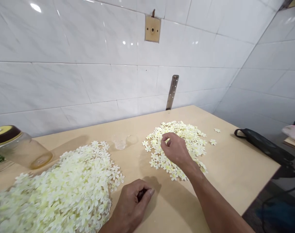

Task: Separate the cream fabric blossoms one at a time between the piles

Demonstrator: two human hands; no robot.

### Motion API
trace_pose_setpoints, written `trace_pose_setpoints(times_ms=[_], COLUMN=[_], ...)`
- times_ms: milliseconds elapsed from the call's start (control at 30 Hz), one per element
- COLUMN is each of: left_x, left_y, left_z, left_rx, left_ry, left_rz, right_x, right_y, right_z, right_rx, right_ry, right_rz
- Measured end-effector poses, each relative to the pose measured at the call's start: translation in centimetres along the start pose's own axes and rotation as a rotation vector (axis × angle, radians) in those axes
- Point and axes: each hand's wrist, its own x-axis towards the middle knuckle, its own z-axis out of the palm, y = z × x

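Left and right noted facing the wall; from where I stand, a white glossy tiled wall with grey marbling backs a pale wood-coloured tabletop; on the tabletop lies the broad heap of cream-white, five-petalled artificial-looking blossoms, taken as reference for all positions below.

To the right of the broad heap, well apart from it, a smaller pile of the same blossoms; just beyond the broad heap's left side, a clear rounded jar with a dark brown and yellow lid; far to its right, near the tabletop's right edge, a long black tool with a loop and a cord.

The right hand, right of the broad heap, hangs over the smaller pile; fingers loosely curled, thumb close to forefinger; cannot tell whether anything is pinched there; the left hand, just beside the broad heap's right edge, is half curled, thumb towards the forefinger, a dark gap between; cannot tell if it holds anything.

Beyond the broad heap's far right corner, a small clear cup-like vessel; smallest noted, farther right than the smaller pile's main body, two stray blossoms, apart from each other.
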Motion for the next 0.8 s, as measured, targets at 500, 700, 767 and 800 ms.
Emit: trace_pose_setpoints(times_ms=[500,700,767,800], left_x=[0.7,0.7,0.7,0.6], left_y=[-0.9,-0.8,-0.7,-0.6], left_z=[0.1,0.0,-0.2,-0.3], left_rx=[-0.393,-0.44,-0.443,-0.44], left_ry=[0.321,0.337,0.34,0.343], left_rz=[-0.18,-0.155,-0.148,-0.15], right_x=[-3.6,-3.7,-3.7,-3.7], right_y=[-3.6,-3.3,-3.2,-3.2], right_z=[4.1,4.4,4.7,4.7], right_rx=[0.745,0.865,0.878,0.884], right_ry=[-0.614,-0.698,-0.72,-0.733], right_rz=[0.312,0.379,0.408,0.419])
